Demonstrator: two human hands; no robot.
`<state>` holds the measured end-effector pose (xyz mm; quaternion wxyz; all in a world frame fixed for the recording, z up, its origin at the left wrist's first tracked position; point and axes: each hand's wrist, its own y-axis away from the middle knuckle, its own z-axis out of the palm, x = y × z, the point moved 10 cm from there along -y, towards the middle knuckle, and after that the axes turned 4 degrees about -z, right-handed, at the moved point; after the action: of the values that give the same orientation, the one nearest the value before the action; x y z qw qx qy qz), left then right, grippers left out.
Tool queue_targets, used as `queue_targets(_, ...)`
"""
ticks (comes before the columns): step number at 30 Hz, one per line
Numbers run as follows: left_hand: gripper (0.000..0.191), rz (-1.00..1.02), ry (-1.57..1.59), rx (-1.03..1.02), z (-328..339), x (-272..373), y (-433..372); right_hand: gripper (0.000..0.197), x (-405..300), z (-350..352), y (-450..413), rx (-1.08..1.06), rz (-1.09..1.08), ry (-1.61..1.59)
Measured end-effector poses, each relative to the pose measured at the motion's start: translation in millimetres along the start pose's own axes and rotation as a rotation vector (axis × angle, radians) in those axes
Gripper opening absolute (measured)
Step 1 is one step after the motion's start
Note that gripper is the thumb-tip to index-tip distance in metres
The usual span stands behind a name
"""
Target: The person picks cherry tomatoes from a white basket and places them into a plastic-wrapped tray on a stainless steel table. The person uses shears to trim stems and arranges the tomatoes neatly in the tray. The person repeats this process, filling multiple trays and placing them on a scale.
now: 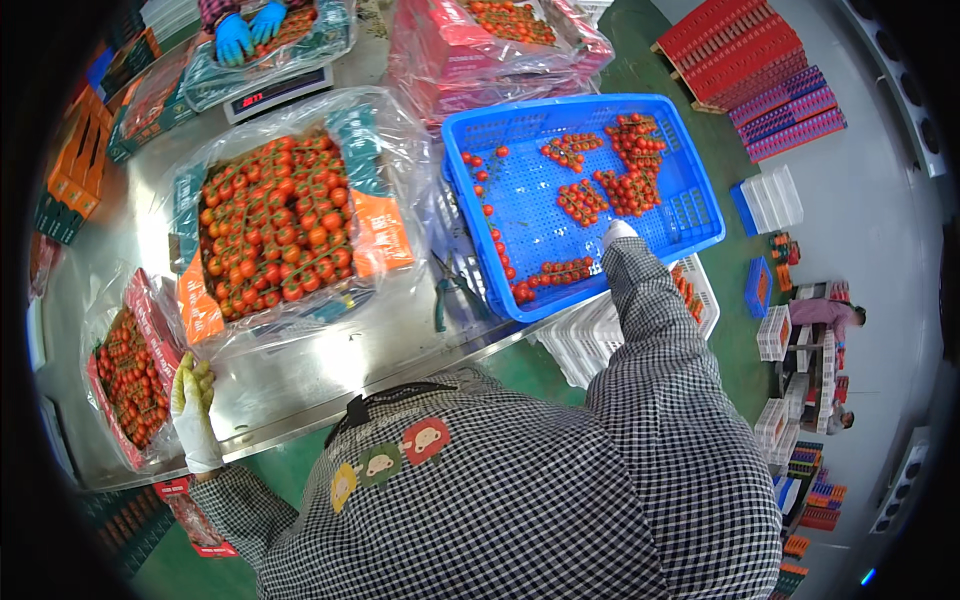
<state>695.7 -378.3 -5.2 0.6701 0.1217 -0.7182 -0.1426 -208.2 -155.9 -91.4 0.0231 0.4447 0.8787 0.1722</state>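
Observation:
My left hand (193, 409), in a white and yellowish glove, has its fingers extended at the side of a red carton (154, 330) of cherry tomatoes (133, 379) lined with clear plastic. No grip on the carton shows. My right hand (619, 231), in a white glove, reaches over a blue plastic crate (499, 259); the checked sleeve hides most of it, including its fingers. Vine tomato clusters (581, 202) lie just beyond it. More loose tomatoes line the crate's left side. Between my hands stands a plastic-lined carton (382, 232) full of vine tomatoes (277, 221).
Green-handled snips (441, 300) lie on the metal table (300, 390) beside the crate. Across the table, a co-worker's blue-gloved hands (234, 39) are over another tomato carton, near a digital scale (277, 94). White crates (577, 341) stand under the blue crate's near edge.

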Motion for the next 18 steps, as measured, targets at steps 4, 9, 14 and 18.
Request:
queue_targets(4,0.043,-0.046,-0.068,0.020,25.4,1.3,24.8,0.046,-97.3,-31.5,5.7,0.024,-0.404,-0.136)
queue_targets(9,0.041,0.002,-0.230,-0.026,95.6,30.7,58.8,0.058,-162.9,-23.1,11.9,0.182,-0.446,0.108)
queue_targets(14,0.039,-0.015,-0.118,-0.035,124.3,29.4,82.0,0.069,-141.6,55.6,-45.1,0.272,-0.512,-0.114)
queue_targets(18,0.041,-0.018,-0.053,0.001,106.2,8.4,82.0,0.053,-170.4,52.4,-93.3,0.021,-0.344,-0.940)
